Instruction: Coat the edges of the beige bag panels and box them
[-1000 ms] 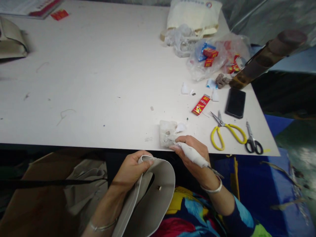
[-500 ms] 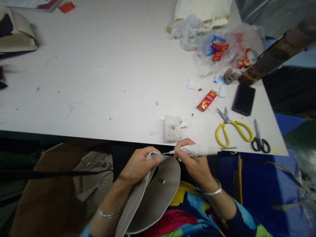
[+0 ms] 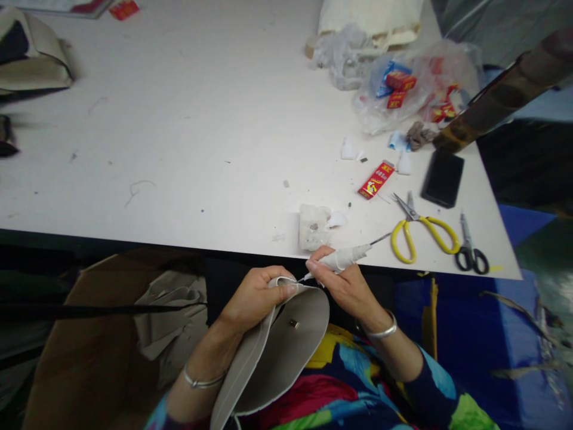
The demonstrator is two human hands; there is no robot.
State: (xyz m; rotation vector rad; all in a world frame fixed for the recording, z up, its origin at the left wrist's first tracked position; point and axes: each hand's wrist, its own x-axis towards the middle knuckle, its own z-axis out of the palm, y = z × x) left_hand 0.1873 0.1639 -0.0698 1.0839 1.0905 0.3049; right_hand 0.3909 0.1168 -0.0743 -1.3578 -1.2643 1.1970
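My left hand [image 3: 255, 301] is closed on the edge of a beige bag [image 3: 286, 364], pinching a small folded loop at its top corner. The bag hangs over my lap, its rounded flap showing a small metal clasp. In my right hand [image 3: 342, 286] is an awl-like tool [image 3: 347, 257] with a white wrapped handle. Its thin tip points down-left and meets the bag's edge beside my left fingers; whether it goes through is hidden. A metal rod sticks out of the handle's back end, slanting up-right.
On the white table [image 3: 179, 149] lie a whitish block [image 3: 313, 228], a red box [image 3: 376, 180], yellow-handled scissors [image 3: 414, 218], black scissors [image 3: 471, 254] and a black phone [image 3: 443, 178]. Behind them are plastic bags [image 3: 412, 95] and a dark pole [image 3: 501, 95]. A cardboard box [image 3: 76, 358] stands lower left.
My right hand has tilted the tool, so its back end has swung up from nearly level, and the hand has shifted slightly left. My left hand keeps its hold on the bag.
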